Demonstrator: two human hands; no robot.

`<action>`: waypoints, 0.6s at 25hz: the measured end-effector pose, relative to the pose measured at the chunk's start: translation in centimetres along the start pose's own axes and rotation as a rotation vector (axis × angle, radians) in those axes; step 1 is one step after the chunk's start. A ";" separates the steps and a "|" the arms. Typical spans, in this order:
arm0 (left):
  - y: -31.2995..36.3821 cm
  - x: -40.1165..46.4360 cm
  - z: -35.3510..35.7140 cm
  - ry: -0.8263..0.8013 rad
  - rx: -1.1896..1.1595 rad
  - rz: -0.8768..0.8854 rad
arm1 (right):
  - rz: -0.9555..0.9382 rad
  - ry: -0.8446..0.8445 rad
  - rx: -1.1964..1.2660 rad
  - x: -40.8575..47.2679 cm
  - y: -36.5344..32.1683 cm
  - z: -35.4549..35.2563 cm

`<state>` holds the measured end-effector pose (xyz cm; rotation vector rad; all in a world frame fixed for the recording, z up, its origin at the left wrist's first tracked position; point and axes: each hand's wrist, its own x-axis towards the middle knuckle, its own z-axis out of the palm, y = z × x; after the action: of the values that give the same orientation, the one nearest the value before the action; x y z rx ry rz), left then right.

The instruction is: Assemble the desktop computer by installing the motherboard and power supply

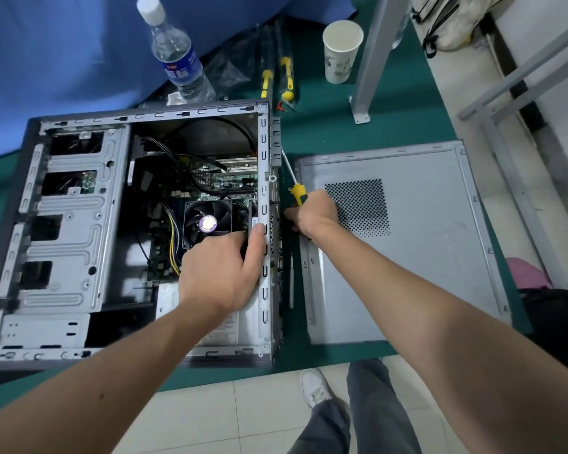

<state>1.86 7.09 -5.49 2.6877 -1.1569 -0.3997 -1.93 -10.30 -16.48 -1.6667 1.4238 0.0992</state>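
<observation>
- The right hand curls around a yellow-handled screwdriver, whose shaft slants up and away along the outside of the case's rear panel; a fingertip shows just beside that panel.
- The left hand reaches inside the open case, thumb laid along the rear edge strip and the other fingers curled down by the fan; what they grip, if anything, cannot be told.
- The motherboard lies in the case, its fan near the middle, with yellow and black cables running down its left side.
- A grey, labelled box, seemingly the power supply, sits in the near rear corner of the case, partly hidden by the left forearm.
- The case lies on its side on a green mat, drive bays to the left.
- The removed side panel lies flat just right of the case, under the right forearm.
- Beyond the case stand a water bottle and a paper cup, with two more yellow-handled tools in clear sleeves between them.
- The person's trouser leg and white shoe show on the tiled floor below.
</observation>
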 end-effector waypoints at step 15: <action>0.1 -0.1 0.1 0.005 -0.029 -0.004 | -0.070 -0.071 0.317 -2.4 1.5 -2.0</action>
<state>1.71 7.09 -5.51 2.6654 -1.1359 -0.4066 -4.92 -9.73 -14.74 -1.4345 1.2544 -0.1020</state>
